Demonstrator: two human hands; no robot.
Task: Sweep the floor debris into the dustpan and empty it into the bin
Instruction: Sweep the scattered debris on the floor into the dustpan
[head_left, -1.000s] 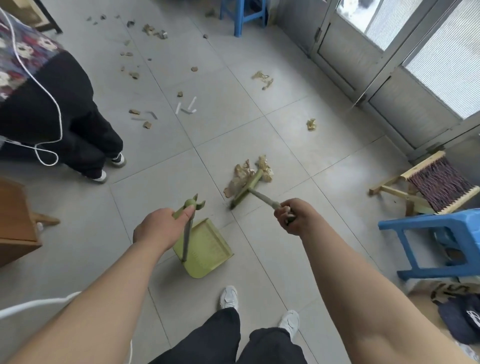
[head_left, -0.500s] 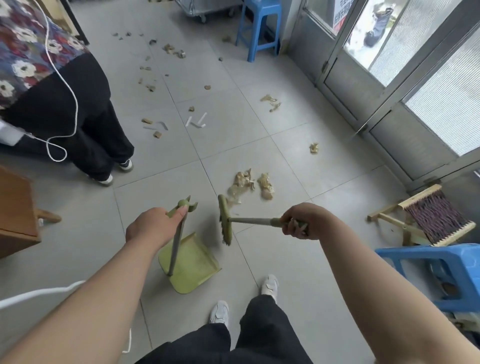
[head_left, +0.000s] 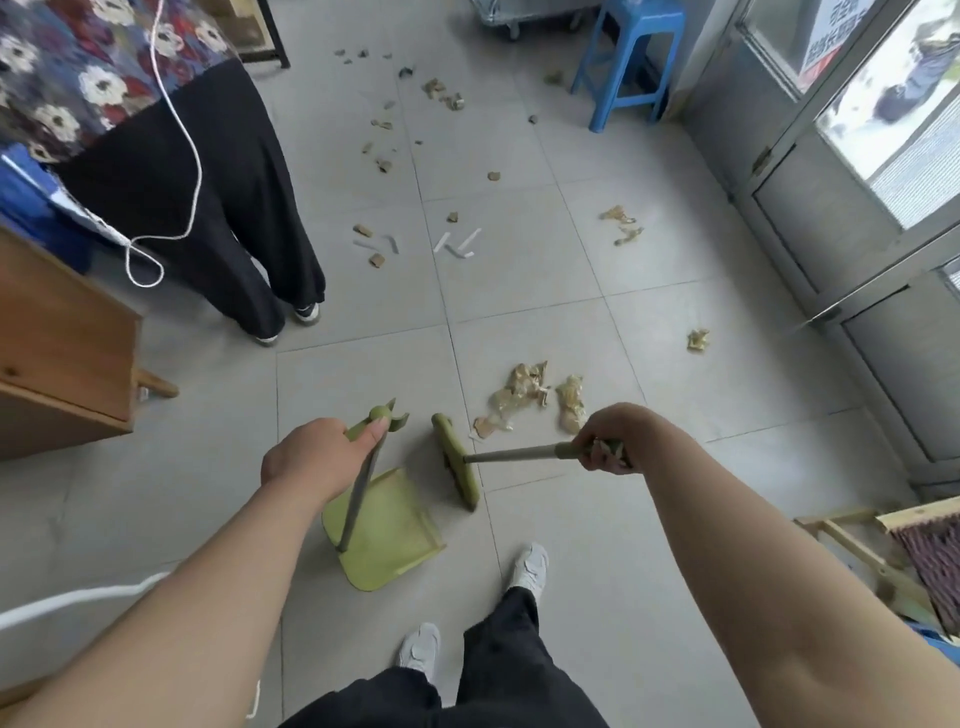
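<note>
My left hand (head_left: 317, 457) grips the top of the long handle of a green dustpan (head_left: 387, 530), whose pan sits on the grey tile floor. My right hand (head_left: 610, 439) grips the handle of a green broom (head_left: 457, 460); its head stands just right of the pan's mouth. A pile of crumpled tan debris (head_left: 530, 397) lies beyond the broom head, apart from it. More scraps (head_left: 621, 226) and white strips (head_left: 457, 244) are scattered farther up the floor. No bin is visible.
A person in black trousers (head_left: 234, 218) stands at the left by a wooden cabinet (head_left: 62, 358). A blue stool (head_left: 631, 57) stands at the back, glass doors (head_left: 841, 156) on the right, a wooden-backed brush (head_left: 930, 551) at lower right. My feet (head_left: 530, 569) are below the pan.
The broom head left the debris pile and swung back toward the dustpan mouth. My view tilted up, so more of the far floor shows. The pan stayed in place.
</note>
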